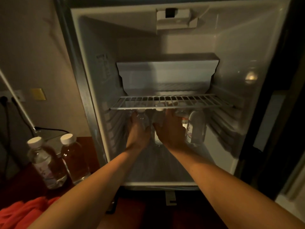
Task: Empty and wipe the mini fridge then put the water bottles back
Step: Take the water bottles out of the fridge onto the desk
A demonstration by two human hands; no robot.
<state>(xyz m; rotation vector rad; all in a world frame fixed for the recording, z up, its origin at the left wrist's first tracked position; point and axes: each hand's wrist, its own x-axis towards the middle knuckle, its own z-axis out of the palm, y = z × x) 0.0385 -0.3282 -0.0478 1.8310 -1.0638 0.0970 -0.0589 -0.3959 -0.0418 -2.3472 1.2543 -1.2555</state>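
Both forearms reach into the open mini fridge (pixel 92 90), under its wire shelf (pixel 171 102). Below that shelf, the left hand (pixel 137 131) curls its fingers round a clear water bottle (pixel 143 119), and the right hand (pixel 170 129) wraps a second bottle (pixel 157 138) at the middle. Right of them, still under the shelf, stands a third bottle (pixel 196 128). Left of the fridge, two capped bottles (pixel 47 164) stand on a dark red table (pixel 21 187), near a red cloth (pixel 21 212).
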